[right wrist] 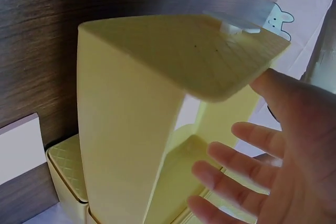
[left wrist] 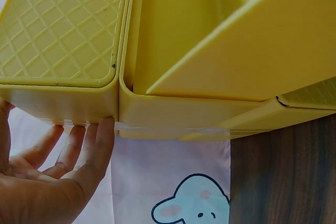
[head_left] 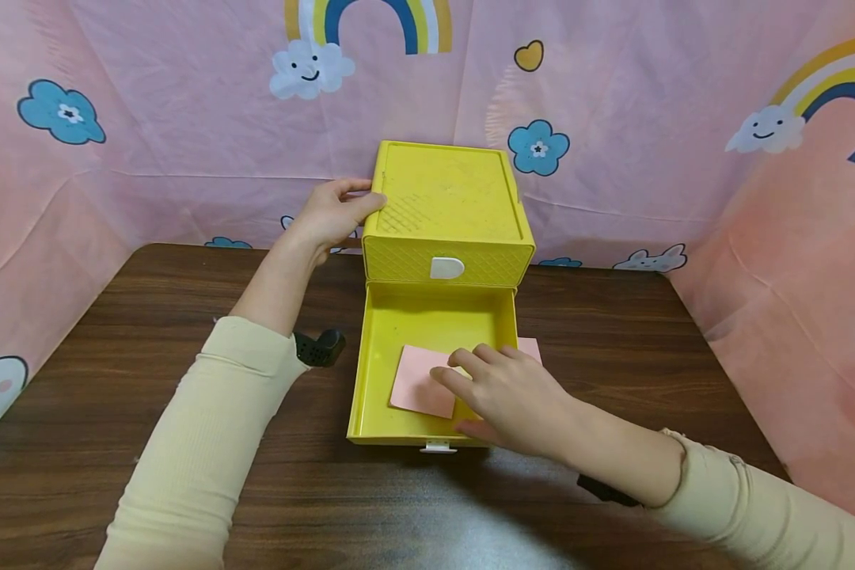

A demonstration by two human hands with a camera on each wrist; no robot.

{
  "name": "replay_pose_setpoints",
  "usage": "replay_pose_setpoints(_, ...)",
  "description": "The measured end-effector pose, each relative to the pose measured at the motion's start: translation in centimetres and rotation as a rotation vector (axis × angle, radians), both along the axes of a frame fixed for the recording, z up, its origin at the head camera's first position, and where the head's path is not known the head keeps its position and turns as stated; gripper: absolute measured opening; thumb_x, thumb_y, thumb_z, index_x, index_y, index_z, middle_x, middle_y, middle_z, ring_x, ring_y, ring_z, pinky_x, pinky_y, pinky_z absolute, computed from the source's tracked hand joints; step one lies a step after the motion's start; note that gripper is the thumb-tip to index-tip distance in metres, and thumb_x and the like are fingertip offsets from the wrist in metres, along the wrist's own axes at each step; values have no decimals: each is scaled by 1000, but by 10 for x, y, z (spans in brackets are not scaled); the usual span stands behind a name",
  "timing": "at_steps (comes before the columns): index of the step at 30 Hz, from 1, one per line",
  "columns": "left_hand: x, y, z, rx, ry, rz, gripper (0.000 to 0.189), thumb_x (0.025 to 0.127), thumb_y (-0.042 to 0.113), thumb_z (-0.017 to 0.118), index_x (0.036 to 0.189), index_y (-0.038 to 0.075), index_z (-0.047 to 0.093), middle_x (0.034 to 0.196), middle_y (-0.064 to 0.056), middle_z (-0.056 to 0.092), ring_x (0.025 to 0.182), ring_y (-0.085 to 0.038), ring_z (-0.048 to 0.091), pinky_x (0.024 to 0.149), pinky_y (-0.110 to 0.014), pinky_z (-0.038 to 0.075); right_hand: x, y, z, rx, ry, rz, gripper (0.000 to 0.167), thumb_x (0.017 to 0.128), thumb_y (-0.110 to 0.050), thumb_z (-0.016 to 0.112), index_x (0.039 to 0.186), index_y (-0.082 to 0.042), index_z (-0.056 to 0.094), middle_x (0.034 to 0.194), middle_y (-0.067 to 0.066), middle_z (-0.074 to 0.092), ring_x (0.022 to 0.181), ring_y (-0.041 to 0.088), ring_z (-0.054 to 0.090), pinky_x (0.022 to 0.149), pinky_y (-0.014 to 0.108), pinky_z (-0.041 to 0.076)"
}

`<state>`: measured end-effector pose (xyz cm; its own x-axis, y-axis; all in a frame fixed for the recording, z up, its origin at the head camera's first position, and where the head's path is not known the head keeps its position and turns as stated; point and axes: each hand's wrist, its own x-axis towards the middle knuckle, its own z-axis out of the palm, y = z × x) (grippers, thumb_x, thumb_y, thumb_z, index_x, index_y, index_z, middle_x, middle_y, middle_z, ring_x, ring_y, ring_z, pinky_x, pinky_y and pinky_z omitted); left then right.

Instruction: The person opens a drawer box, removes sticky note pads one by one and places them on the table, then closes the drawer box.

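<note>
A yellow plastic drawer cabinet [head_left: 449, 190] stands on the table, a drawer below its top one pulled far out. Inside this open drawer [head_left: 392, 317] lies a square pink pad of paper [head_left: 422, 384], partly behind the right fingers. My left hand [head_left: 335, 210] steadies the cabinet's upper left side: its thumb is at the top edge and its straight fingers [left wrist: 100, 145] touch the side wall. Over the drawer's right front part hovers my right hand [head_left: 516, 400], fingers spread and relaxed, nothing held. In the right wrist view its thumb [right wrist: 273, 85] is right at the drawer's front rim.
A second pink pad [head_left: 530, 348] lies on the table right of the drawer, mostly covered by the right hand in the head view. The drawers have white pulls [head_left: 446, 267]. Behind the dark wooden table [head_left: 292, 491] hangs a pink patterned cloth [head_left: 214, 95].
</note>
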<state>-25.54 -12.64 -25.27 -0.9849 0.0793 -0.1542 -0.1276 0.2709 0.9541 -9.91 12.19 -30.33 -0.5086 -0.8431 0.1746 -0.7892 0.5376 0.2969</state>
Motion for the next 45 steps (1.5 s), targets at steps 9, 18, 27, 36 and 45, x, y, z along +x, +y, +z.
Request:
replay_pose_setpoints(9, 0, -1, 0, -35, 2, 1, 60, 90, 36, 55, 144, 21, 33, 136, -6, 45, 113, -20, 50, 87, -34, 47, -7, -6, 2, 127, -75, -89, 68, 73, -55, 69, 125, -14, 52, 115, 5, 58, 94, 22, 58, 71, 35, 49)
replay_pose_setpoints(18, 1, -1, 0, -77, 19, -4, 61, 90, 40, 54, 144, 22, 33, 135, -5, 45, 113, -19, 50, 81, -30, 41, -14, -14, 5, 232, -154, -153, 71, 75, -56, 67, 129, -14, 50, 115, 3, 57, 94, 22, 55, 70, 33, 47)
replay_pose_setpoints(27, 1, -2, -1, -62, 25, 4, 60, 90, 39, 55, 143, 21, 34, 134, -6, 46, 111, -19, 51, 82, -32, 45, -18, -29, 13, 329, -174, -218, 75, 76, -60, 63, 132, -12, 48, 111, 4, 56, 92, 21, 54, 69, 31, 47)
replay_pose_setpoints(36, 0, 0, 0, -61, 21, 18, 59, 90, 38, 55, 143, 21, 36, 132, -5, 47, 110, -18, 51, 82, -30, 46, -22, -42, 12, 427, -216, -288, 86, 74, -66, 60, 135, -8, 45, 123, 7, 51, 104, 22, 53, 79, 35, 49)
replay_pose_setpoints(45, 0, 0, 0, -53, 16, 18, 58, 90, 38, 55, 142, 22, 36, 132, -5, 46, 110, -18, 51, 80, -29, 48, -23, -53, 4, 496, -257, -343, 86, 75, -66, 60, 135, -6, 43, 127, 7, 46, 106, 24, 52, 81, 34, 49)
